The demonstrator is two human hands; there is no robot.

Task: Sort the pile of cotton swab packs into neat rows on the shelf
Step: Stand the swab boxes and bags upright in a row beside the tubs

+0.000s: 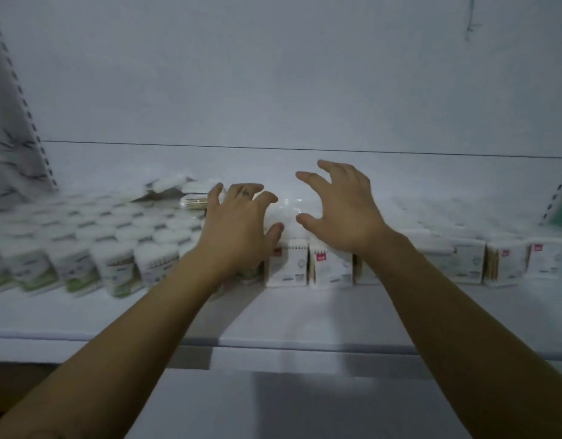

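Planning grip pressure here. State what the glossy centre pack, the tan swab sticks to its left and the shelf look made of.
Centre pack: clear glossy plastic film, judging by the bright glints over white tips. Swab sticks: tan, matte, likely wood or bamboo; blurred. Shelf: smooth white, dull sheen, crisp front edge, probably painted metal.

The shelf is white. The left packs are white with green bands, the right packs white with pink tags. The side panel is pale with dark leafy streaks.
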